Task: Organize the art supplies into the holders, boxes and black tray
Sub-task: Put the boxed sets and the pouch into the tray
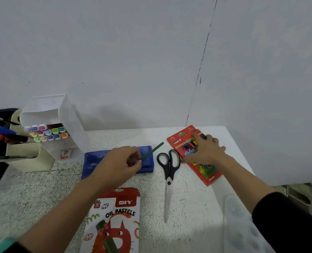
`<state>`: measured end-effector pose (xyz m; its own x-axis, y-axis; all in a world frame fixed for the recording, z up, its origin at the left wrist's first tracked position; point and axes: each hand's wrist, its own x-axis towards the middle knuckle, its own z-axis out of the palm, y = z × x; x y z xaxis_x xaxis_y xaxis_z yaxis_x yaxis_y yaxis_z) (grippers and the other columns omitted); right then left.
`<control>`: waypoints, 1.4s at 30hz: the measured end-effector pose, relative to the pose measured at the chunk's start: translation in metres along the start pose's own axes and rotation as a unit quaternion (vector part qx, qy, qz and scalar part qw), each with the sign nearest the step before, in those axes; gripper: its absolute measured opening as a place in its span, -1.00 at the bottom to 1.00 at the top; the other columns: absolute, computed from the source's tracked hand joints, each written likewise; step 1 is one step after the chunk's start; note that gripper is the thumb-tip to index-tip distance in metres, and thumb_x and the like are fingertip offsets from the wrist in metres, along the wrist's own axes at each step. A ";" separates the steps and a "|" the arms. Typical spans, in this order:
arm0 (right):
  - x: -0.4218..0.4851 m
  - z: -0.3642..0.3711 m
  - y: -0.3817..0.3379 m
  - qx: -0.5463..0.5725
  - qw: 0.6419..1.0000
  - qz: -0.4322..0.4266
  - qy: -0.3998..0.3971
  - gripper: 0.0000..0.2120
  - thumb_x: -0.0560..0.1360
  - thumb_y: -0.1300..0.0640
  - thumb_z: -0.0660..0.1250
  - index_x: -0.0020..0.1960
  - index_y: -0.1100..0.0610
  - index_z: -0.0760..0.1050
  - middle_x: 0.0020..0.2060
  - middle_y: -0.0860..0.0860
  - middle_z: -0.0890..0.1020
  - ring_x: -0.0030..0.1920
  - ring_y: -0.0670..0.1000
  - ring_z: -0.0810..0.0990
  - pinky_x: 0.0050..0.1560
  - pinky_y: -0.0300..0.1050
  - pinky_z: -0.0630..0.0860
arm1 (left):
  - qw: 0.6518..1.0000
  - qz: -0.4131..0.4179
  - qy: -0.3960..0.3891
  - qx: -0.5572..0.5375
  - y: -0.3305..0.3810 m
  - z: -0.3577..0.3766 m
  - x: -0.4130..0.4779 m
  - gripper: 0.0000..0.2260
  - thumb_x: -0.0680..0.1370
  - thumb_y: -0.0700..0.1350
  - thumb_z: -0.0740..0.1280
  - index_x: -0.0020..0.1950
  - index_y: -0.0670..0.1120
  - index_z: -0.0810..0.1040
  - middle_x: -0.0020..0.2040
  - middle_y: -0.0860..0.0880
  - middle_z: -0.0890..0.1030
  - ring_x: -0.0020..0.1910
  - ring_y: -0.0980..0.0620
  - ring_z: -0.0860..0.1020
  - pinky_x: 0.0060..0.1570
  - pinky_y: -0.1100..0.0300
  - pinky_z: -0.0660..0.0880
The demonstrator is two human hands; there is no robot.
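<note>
Green pencil, DIY boxes
Left hand (pixel 121 165) pinches green pencil (pixel 152 150) over mid bench (pixel 188 198); right hand (pixel 206 150) lies flat on red "DIY Color" box (pixel 209 172), far right corner. "DIY OIL PASTELS" box (pixel 115 216) at near edge.

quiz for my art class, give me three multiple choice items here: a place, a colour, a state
1. The scissors lie: A) between blue case and red pencil box B) on the blue case C) against the wall
2. The pencil in the left hand is: A) yellow B) dark green C) pink
3. The right hand: A) grips the scissors B) makes a fist C) rests on the red pencil box
1 A, they lie between both; 2 B, its shaft shows dark green; 3 C, its fingers lie on the box.
</note>
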<state>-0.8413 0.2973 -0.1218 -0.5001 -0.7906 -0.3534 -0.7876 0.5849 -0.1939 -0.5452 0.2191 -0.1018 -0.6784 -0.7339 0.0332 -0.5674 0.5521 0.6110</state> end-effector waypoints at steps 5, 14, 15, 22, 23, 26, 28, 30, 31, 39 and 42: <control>-0.008 0.000 0.005 0.075 0.994 -0.005 0.083 0.05 0.21 -0.44 0.50 0.53 -0.16 0.07 0.38 0.14 0.32 0.42 0.23 0.30 0.38 0.32 0.28 | 1.000 0.000 0.020 -0.019 0.007 0.004 0.007 -0.90 0.60 -0.15 0.36 -0.10 0.02 0.56 -0.28 0.10 0.55 -0.31 0.22 0.48 -0.33 0.36 0.41; -0.025 0.002 0.009 0.175 0.972 -0.117 0.109 0.02 0.04 -0.45 0.39 0.41 -0.34 0.05 0.20 0.01 0.37 0.18 0.11 0.51 0.30 0.26 0.40 | 0.996 0.002 0.054 -0.068 0.011 -0.014 0.005 -0.90 0.64 -0.11 0.32 -0.05 0.07 0.55 -0.25 0.05 0.60 -0.40 0.17 0.47 -0.38 0.30 0.43; -0.025 0.003 0.010 0.172 0.971 -0.129 0.108 0.01 0.07 -0.42 0.42 0.42 -0.34 0.05 0.19 -0.01 0.37 0.19 0.09 0.51 0.30 0.25 0.40 | 0.996 0.005 0.053 -0.065 0.012 -0.016 0.004 -0.90 0.64 -0.11 0.32 -0.05 0.06 0.56 -0.26 0.05 0.60 -0.41 0.17 0.46 -0.38 0.28 0.42; -0.039 0.005 0.008 0.187 0.948 -0.250 0.060 0.04 0.17 -0.24 0.56 0.47 -0.33 0.01 0.23 -0.14 0.32 0.22 -0.06 0.46 0.31 0.20 0.44 | 0.998 0.028 0.051 -0.025 0.012 -0.031 -0.005 -0.91 0.62 -0.09 0.35 -0.02 0.07 0.63 -0.24 0.16 0.61 -0.43 0.19 0.47 -0.37 0.38 0.40; -0.041 0.008 0.004 0.177 0.944 -0.274 0.053 0.06 0.19 -0.23 0.57 0.49 -0.31 0.00 0.25 -0.15 0.32 0.24 -0.07 0.45 0.32 0.19 0.43 | 0.998 0.030 0.047 -0.015 0.009 -0.033 -0.006 -0.91 0.62 -0.08 0.35 -0.02 0.08 0.64 -0.24 0.18 0.61 -0.43 0.20 0.47 -0.38 0.39 0.38; -0.047 0.016 -0.010 0.134 0.932 -0.335 0.036 0.09 0.21 -0.24 0.57 0.53 -0.24 -0.03 0.28 -0.18 0.30 0.28 -0.12 0.39 0.35 0.13 0.39 | 0.999 0.034 0.018 0.037 0.002 -0.037 -0.007 -0.91 0.61 -0.03 0.37 -0.01 0.13 0.67 -0.18 0.21 0.61 -0.27 0.27 0.52 -0.27 0.34 0.38; -0.049 0.021 -0.018 0.091 0.926 -0.366 0.026 0.12 0.20 -0.29 0.54 0.55 -0.19 -0.05 0.33 -0.17 0.28 0.32 -0.13 0.34 0.40 0.12 0.33 | 0.996 0.032 -0.021 0.079 -0.003 -0.036 -0.008 -0.90 0.60 0.01 0.37 0.04 0.15 0.68 -0.13 0.20 0.61 -0.16 0.24 0.53 -0.13 0.20 0.48; -0.050 0.025 -0.024 0.039 0.922 -0.384 0.010 0.16 0.21 -0.32 0.54 0.57 -0.17 -0.10 0.42 -0.13 0.22 0.40 -0.10 0.28 0.48 0.10 0.22 | 0.993 0.029 -0.058 0.100 -0.004 -0.030 -0.010 -0.87 0.60 0.02 0.37 0.09 0.12 0.70 -0.11 0.18 0.62 -0.13 0.20 0.54 -0.02 0.12 0.53; -0.050 0.026 -0.027 0.014 0.921 -0.390 -0.001 0.17 0.23 -0.32 0.55 0.58 -0.16 -0.12 0.46 -0.11 0.17 0.44 -0.08 0.23 0.52 0.09 0.15 | 0.992 0.028 -0.070 0.102 -0.004 -0.026 -0.011 -0.86 0.60 0.01 0.37 0.11 0.10 0.71 -0.12 0.17 0.62 -0.13 0.18 0.55 -0.01 0.13 0.54; -0.039 0.036 -0.029 -0.086 0.915 -0.394 -0.031 0.15 0.23 -0.47 0.44 0.59 -0.23 -0.13 0.58 -0.13 -0.03 0.57 -0.02 -0.03 0.54 0.30 -0.01 | 0.981 0.029 -0.166 0.096 -0.003 -0.006 -0.013 -0.73 0.67 -0.03 0.27 0.35 0.15 0.58 -0.07 0.36 0.41 -0.07 0.29 0.48 -0.12 0.50 0.36; -0.038 0.035 -0.030 -0.085 0.915 -0.394 -0.028 0.15 0.21 -0.48 0.46 0.59 -0.25 -0.11 0.57 -0.16 -0.01 0.56 -0.04 -0.01 0.55 0.27 0.00 | 0.982 0.018 -0.167 0.091 -0.006 0.004 -0.016 -0.68 0.69 -0.08 0.21 0.43 0.16 0.50 0.01 0.26 0.35 0.00 0.22 0.43 -0.05 0.48 0.33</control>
<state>-0.7861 0.3167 -0.1346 0.2620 -0.9414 -0.2124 -0.9425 -0.2023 -0.2659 -0.5331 0.2287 -0.1093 -0.7974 -0.5589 -0.2274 -0.5936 0.6590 0.4619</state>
